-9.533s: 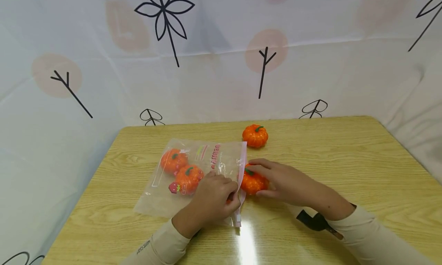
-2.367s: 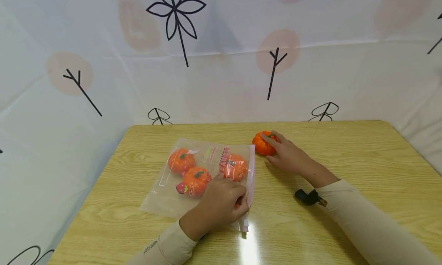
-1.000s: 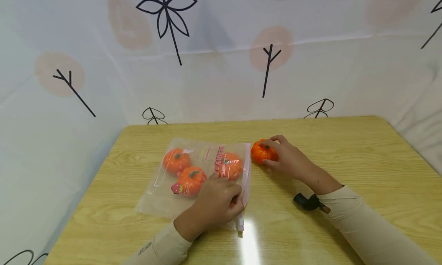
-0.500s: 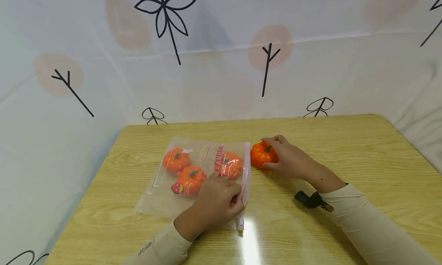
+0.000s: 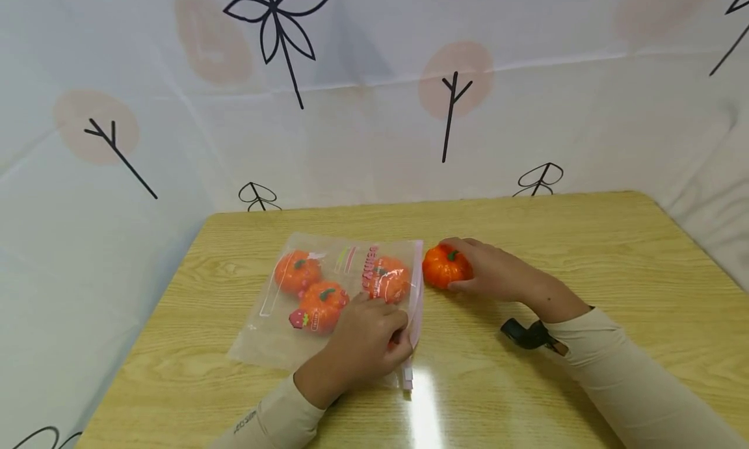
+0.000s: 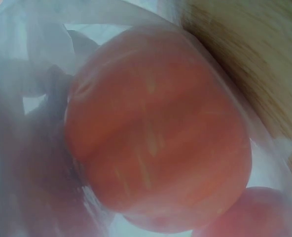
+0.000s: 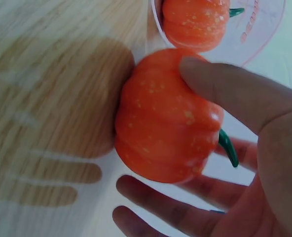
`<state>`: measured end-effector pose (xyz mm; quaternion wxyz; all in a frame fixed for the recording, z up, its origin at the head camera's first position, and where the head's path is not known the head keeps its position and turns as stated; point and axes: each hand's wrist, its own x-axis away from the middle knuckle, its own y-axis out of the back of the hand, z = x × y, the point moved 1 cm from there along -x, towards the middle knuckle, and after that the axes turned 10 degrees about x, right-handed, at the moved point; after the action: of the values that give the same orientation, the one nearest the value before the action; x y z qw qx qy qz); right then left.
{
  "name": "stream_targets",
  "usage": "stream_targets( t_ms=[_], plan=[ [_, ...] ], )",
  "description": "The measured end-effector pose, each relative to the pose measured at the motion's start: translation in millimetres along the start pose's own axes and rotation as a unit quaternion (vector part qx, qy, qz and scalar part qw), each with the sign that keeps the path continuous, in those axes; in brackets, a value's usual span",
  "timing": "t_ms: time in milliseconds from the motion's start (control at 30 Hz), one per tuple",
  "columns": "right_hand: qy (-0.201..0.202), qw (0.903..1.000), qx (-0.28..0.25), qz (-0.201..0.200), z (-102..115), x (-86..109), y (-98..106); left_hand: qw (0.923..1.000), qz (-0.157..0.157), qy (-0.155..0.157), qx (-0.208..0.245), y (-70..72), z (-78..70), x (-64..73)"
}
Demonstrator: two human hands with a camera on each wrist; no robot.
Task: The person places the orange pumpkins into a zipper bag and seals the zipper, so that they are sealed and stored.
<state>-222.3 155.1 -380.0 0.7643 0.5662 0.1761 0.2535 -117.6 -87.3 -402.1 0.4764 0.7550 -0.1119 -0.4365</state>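
Note:
A clear zip bag (image 5: 263, 345) with a pink zip edge lies flat on the table. Several orange toy pumpkins, among them one pumpkin (image 5: 298, 273) at the far left corner and another pumpkin (image 5: 389, 281) near the mouth, show through its plastic. My left hand (image 5: 365, 338) pinches the bag near its open edge; its fingertips are hidden. In the left wrist view a pumpkin (image 6: 158, 128) fills the picture behind cloudy plastic. Just outside the mouth, my right hand (image 5: 497, 273) grips a pumpkin (image 7: 165, 118) with a green stem, its thumb (image 7: 210, 81) pressed on the side.
The wooden table (image 5: 556, 241) stretches behind and to the right of the bag. A patterned cloth (image 5: 374, 137) hangs along its back and left. A black wrist camera (image 5: 523, 334) sits under my right wrist.
A pumpkin that my right hand held at the mouth earlier is now inside the bag. The right hand has taken another from the back and drawn it nearer the mouth. The left hand stays.

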Motion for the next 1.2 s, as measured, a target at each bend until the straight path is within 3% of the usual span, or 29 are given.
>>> stream_targets(
  t_ms=[200, 500, 833, 1200],
  plan=[
    [0.033, 0.9992, -0.001, 0.022, 1.9, 5.0, 6.1, 1.0000, -0.003, -0.002, 0.001, 0.0, 0.0, -0.9],
    [0.037, 0.9965, -0.008, 0.075, 9.4, 10.2, 10.6, 1.0000, 0.002, 0.005, 0.000, -0.2, 0.3, 0.2],
    [0.064, 0.9964, -0.004, 0.055, 15.0, 11.2, 10.6, 1.0000, 0.000, 0.003, -0.001, -0.5, 0.0, -0.1],
    [0.091, 0.9914, -0.074, 0.058, 16.1, 6.2, 2.1, 0.9999, -0.008, -0.010, -0.007, 0.5, -1.2, -1.5]
  ],
)
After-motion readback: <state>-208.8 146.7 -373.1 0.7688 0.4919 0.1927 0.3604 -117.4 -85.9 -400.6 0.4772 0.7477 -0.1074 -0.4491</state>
